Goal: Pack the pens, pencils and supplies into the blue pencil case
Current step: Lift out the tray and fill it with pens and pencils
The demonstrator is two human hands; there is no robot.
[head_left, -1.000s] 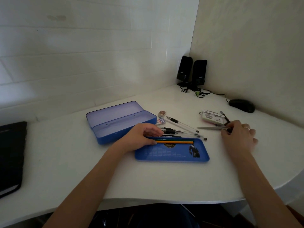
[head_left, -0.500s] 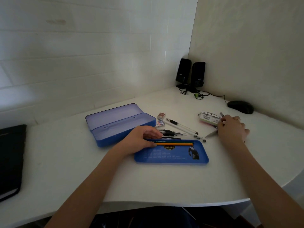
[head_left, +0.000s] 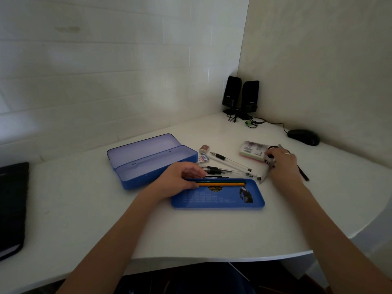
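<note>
The blue pencil case (head_left: pixel 157 169) lies open left of centre with nothing visible inside, its lid (head_left: pixel 144 146) folded back. In front of it sits a blue printed tray (head_left: pixel 218 199) holding a yellow and a green pencil (head_left: pixel 222 184) along its far edge. My left hand (head_left: pixel 180 179) pinches the left ends of those pencils. My right hand (head_left: pixel 283 164) grips the handles of the scissors (head_left: pixel 264 177), whose blades point down toward the tray's far right corner. Several pens (head_left: pixel 230 164) lie between the hands.
A small eraser (head_left: pixel 204 148) and a little box (head_left: pixel 204 159) lie beside the case. A flat white packet (head_left: pixel 252 150) and a dark pen (head_left: pixel 303 174) flank my right hand. Speakers (head_left: pixel 240 96), a mouse (head_left: pixel 303 136) and a black folder (head_left: pixel 10 206) sit at the desk edges.
My right hand has closed on the scissors and turned them, so the blades now point toward the tray instead of leftward. My left hand stays on the pencils.
</note>
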